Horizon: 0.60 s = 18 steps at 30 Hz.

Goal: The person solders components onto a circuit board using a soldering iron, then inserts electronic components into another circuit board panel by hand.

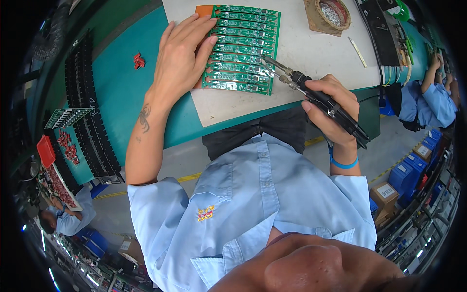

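Note:
A panel of several narrow green circuit boards (pixel 245 50) lies on a white sheet, with an orange-brown backing (pixel 205 9) showing along its left side. My left hand (pixel 181 61) rests flat at the panel's left edge, fingers stretched out and fingertips touching the boards. In my right hand (pixel 338 104) is a black soldering iron (pixel 318 97), gripped between thumb and fingers. Its metal tip and a thin feed tube beside it point left, over the panel's right part. Whether the tip touches a board, I cannot tell.
A round holder of metallic shavings (pixel 333 13) stands at the far right, with a thin white stick (pixel 357 52) nearer. Small red parts (pixel 139 61) lie on the green mat (pixel 119 97). Black slotted racks (pixel 87 107) line the left. Other people sit at both sides.

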Each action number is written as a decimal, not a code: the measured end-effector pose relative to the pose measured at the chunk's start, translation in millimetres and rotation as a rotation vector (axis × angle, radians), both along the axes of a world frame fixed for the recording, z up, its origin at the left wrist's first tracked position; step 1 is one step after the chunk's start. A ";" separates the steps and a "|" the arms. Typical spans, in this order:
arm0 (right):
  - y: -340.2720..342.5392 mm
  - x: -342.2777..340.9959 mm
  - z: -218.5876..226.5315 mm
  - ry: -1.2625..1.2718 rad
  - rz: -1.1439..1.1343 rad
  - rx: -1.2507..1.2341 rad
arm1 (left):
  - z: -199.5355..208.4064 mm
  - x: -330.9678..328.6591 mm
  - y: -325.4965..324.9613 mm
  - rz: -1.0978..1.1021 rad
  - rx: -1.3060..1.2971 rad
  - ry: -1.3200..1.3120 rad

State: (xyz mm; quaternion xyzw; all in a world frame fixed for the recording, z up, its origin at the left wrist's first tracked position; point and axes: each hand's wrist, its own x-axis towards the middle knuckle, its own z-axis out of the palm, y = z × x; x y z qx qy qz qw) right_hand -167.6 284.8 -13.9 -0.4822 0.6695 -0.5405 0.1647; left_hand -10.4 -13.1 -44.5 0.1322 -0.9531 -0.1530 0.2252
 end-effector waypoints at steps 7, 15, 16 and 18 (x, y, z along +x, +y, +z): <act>-0.6 -2.2 1.5 0.021 0.011 -0.041 | 0.1 0.1 0.1 0.001 0.007 -0.001; 0.0 -4.7 1.7 0.011 -0.032 -0.047 | -0.5 0.0 0.3 0.000 0.017 -0.001; -0.7 -4.5 1.5 0.011 -0.032 -0.047 | -0.4 0.1 0.2 0.000 0.016 0.000; -2.3 -4.1 1.1 0.005 -0.033 -0.049 | -0.2 0.2 0.3 -0.002 0.017 0.000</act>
